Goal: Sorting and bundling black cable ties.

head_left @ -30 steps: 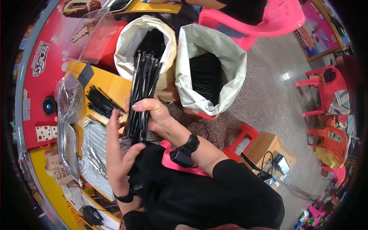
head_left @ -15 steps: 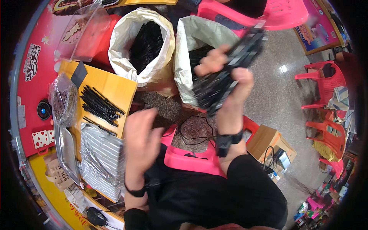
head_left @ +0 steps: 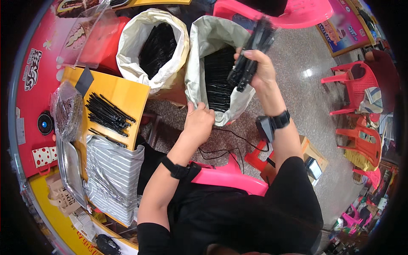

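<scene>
My right hand (head_left: pixel 262 70) is closed round a bundle of thin black sticks (head_left: pixel 257 46), held above the right rim of a white woven sack (head_left: pixel 244 100). Inside that sack lie many similar black sticks (head_left: pixel 217 80), packed side by side. At the sack's near edge, my left hand (head_left: pixel 199 122) pinches the rim between thumb and fingers. Left of it stands a second white sack (head_left: pixel 127 51), also holding dark sticks (head_left: pixel 158 50). More black sticks (head_left: pixel 109 112) lie in a loose pile on the wooden table (head_left: pixel 131 91).
A grey striped cloth package (head_left: pixel 112 174) and a metal tray (head_left: pixel 71 170) are at the table's near left. Pink chairs stand beyond the sacks (head_left: pixel 293 15) and at the right (head_left: pixel 355 83). A black cable (head_left: pixel 225 151) crosses the floor beside a cardboard box (head_left: pixel 312 153).
My left hand has moved right and forward from beside the table onto the sack's rim. My right hand, still holding the bundle, has shifted slightly up, and the bundle is more upright.
</scene>
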Demonstrator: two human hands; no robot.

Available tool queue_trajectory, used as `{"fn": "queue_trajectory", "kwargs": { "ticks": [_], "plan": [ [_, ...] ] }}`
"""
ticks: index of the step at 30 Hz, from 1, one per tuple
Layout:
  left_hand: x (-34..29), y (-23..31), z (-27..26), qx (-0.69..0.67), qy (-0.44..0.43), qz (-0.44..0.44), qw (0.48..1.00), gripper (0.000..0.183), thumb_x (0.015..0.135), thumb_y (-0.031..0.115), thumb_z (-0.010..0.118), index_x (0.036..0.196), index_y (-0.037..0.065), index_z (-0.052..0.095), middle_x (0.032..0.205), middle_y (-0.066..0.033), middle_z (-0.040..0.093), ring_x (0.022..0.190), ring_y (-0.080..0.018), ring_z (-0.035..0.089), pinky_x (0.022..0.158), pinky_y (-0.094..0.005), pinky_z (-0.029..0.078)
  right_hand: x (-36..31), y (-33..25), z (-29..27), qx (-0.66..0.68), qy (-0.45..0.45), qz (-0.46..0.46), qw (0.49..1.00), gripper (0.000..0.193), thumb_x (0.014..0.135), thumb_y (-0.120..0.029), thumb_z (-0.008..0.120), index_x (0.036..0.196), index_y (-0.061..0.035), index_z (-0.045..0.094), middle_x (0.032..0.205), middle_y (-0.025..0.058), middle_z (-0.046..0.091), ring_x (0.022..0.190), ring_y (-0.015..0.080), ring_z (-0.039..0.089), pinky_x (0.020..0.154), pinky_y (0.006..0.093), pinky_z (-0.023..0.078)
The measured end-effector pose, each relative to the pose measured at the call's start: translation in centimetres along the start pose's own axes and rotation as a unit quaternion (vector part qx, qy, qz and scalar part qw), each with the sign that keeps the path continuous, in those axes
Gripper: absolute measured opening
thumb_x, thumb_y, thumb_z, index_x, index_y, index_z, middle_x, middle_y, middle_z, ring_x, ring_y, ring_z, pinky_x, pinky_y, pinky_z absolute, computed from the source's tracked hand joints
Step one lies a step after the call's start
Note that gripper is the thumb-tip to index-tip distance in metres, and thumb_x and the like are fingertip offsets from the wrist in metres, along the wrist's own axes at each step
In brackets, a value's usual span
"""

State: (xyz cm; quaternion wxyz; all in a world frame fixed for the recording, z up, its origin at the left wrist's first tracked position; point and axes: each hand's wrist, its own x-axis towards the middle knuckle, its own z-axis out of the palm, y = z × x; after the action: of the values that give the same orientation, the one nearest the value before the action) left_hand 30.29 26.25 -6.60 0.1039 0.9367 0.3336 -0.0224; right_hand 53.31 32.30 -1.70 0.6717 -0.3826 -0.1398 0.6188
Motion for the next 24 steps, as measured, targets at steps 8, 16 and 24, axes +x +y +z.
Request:
{"fn": "queue_trajectory", "kwargs": {
  "ticks": [8, 16, 24],
  "plan": [
    [-1.7, 3.1, -0.4, -0.004, 0.018, 0.017, 1.0, 0.014, 0.069, 0.009, 0.061, 0.083, 0.006, 0.061, 0.083, -0.0065, 0.06, 0.093, -0.0229, 0.052, 0.078, -0.0459, 0.038, 5.0, 2.9, -1.5, -0.185, 0.009, 0.054, 0.981, 0.019, 0.064, -0.002, 0.07, 0.081, 0.0036, 0.063, 0.073, 0.0117, 0.063, 0.065, 0.0209, 0.063, 0.062, 0.0337, 0.052],
    [-1.8, 2.8, 0.0, -0.034, 0.041, 0.01, 0.999, 0.026, 0.069, 0.01, 0.063, 0.094, 0.003, 0.061, 0.088, -0.0061, 0.059, 0.093, -0.0224, 0.052, 0.074, -0.038, 0.04, 5.5, 5.0, -7.0, -0.459, 0.058, 0.246, 0.851, 0.013, 0.06, 0.003, 0.069, 0.07, 0.0028, 0.062, 0.065, 0.0132, 0.061, 0.054, 0.023, 0.059, 0.051, 0.0348, 0.048],
    [-0.8, 1.9, -0.2, 0.032, 0.109, 0.022, 0.993, 0.031, 0.069, 0.009, 0.064, 0.099, 0.002, 0.059, 0.091, -0.0054, 0.057, 0.096, -0.0211, 0.051, 0.071, -0.0343, 0.041, 2.4, 4.6, -11.8, -0.653, 0.063, 0.272, 0.704, 0.021, 0.051, 0.0, 0.073, 0.069, 0.0031, 0.062, 0.068, 0.0125, 0.061, 0.058, 0.0231, 0.058, 0.053, 0.037, 0.045]
  ]
}}
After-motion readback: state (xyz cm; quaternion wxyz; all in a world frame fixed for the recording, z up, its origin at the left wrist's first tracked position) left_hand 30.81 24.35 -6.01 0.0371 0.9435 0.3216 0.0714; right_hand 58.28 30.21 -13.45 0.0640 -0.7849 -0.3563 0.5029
